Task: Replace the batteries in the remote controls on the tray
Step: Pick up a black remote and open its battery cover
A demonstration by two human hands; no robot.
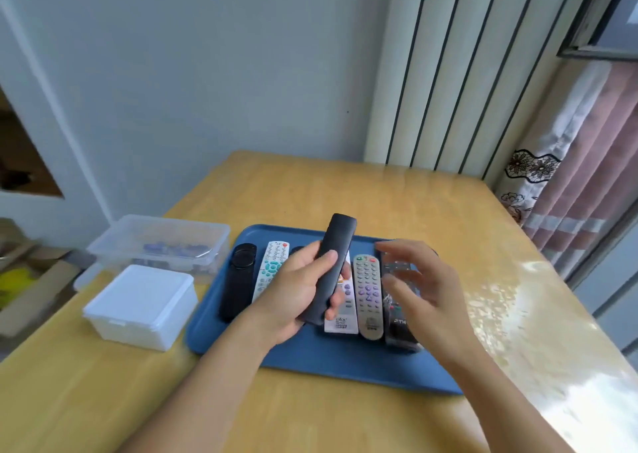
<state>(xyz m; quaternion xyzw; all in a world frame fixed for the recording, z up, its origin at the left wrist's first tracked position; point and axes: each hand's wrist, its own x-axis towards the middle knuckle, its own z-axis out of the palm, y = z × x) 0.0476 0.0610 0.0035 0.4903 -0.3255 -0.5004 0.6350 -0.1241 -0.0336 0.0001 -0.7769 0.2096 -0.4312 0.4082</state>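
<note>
My left hand (297,290) grips a slim black remote (334,252) with its plain back facing me, held up above the blue tray (338,363). My right hand (417,280) hovers just right of it, fingers spread and relaxed, holding nothing. On the tray lie several remotes side by side: a black one (238,280) at the left, a white one with teal buttons (271,268), a white one (343,318) partly behind my left hand, a grey one with purple buttons (368,293), and a black one (400,328) under my right hand.
A clear plastic box (162,242) holding batteries stands left of the tray, with a white lidded box (138,307) in front of it. The wooden table (379,190) meets a wall and ribbed panel behind. A curtain (569,190) hangs at the right.
</note>
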